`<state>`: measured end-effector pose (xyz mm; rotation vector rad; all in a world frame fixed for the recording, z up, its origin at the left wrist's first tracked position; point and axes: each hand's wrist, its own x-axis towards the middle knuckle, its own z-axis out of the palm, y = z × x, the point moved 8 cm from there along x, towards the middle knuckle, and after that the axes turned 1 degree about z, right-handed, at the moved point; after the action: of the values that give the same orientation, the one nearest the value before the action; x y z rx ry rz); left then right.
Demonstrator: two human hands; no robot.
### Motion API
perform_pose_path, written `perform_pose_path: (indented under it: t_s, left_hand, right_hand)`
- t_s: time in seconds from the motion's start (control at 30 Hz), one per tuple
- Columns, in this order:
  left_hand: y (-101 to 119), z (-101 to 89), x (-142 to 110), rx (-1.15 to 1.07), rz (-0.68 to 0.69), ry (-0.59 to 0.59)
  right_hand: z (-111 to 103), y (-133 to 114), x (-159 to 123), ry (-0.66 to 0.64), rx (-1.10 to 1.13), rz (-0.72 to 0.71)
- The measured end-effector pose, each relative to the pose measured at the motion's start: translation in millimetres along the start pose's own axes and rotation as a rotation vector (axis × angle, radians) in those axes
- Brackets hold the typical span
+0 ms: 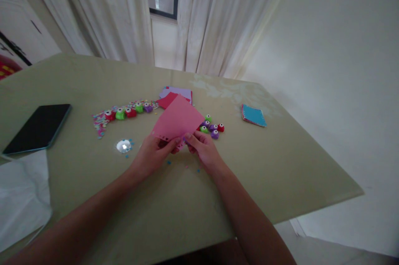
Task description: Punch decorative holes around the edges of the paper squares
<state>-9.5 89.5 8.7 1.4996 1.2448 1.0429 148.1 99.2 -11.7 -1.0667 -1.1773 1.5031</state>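
Observation:
A pink sheet of paper is held up above the table, tilted, with small shapes punched out along its lower edge. My left hand is closed on the sheet's lower left edge, thumb on top. At the lower right corner, my right hand pinches a small purple craft punch against the paper edge; fingers hide most of it. Just beyond my right hand lies a cluster of purple, green and red craft punches with eye-like white tops. Punched scraps lie below the hands.
A row of similar punches stands beside colourful confetti on the left. Purple and red paper lies behind the sheet. A blue card stack is at right; a black tablet, white cloth and shiny disc are left.

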Motion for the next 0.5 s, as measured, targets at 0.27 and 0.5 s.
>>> perform_pose_path:
  t_s: [0.27,0.5]
  left_hand:
    - [2.3,2.0,-0.5,-0.045,-0.012,0.002]
    - [1.9,1.4,-0.6,-0.021,-0.003,-0.001]
  right_hand:
    - [0.4,1.0,-0.3,0.001,-0.022,0.011]
    - [1.4,2.1,0.3,-0.001,-0.054,0.019]
